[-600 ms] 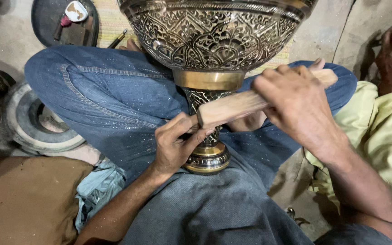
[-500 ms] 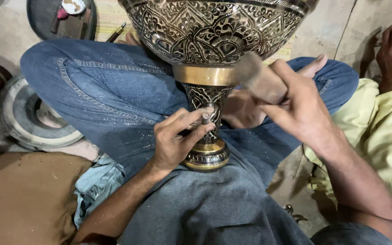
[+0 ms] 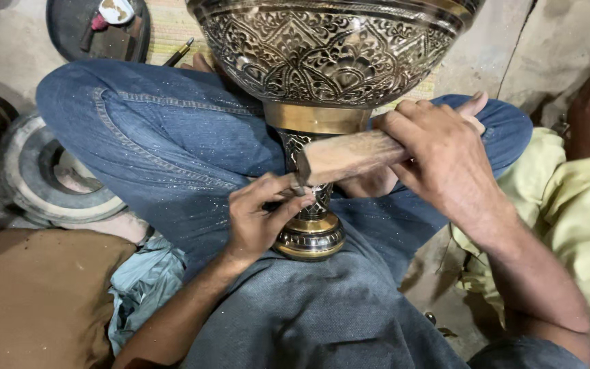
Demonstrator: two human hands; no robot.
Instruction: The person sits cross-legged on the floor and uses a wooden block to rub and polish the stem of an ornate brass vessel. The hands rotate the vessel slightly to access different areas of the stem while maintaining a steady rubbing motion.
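Wooden mallet (image 3: 349, 156) gripped by right hand (image 3: 445, 154); left hand (image 3: 257, 222) fingers (image 3: 285, 205) pinch chisel (image 3: 300, 191).

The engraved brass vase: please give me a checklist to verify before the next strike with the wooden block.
1. Left hand pinches a small tool against the vase stem: ok.
2. Right hand grips the wooden block firmly: ok.
3. Block's end is over the tool's head: ok.
4. Vase base rests steady on the lap: cannot tell.
5. Tool tip sits on the pattern line: cannot tell, fingers hide it.
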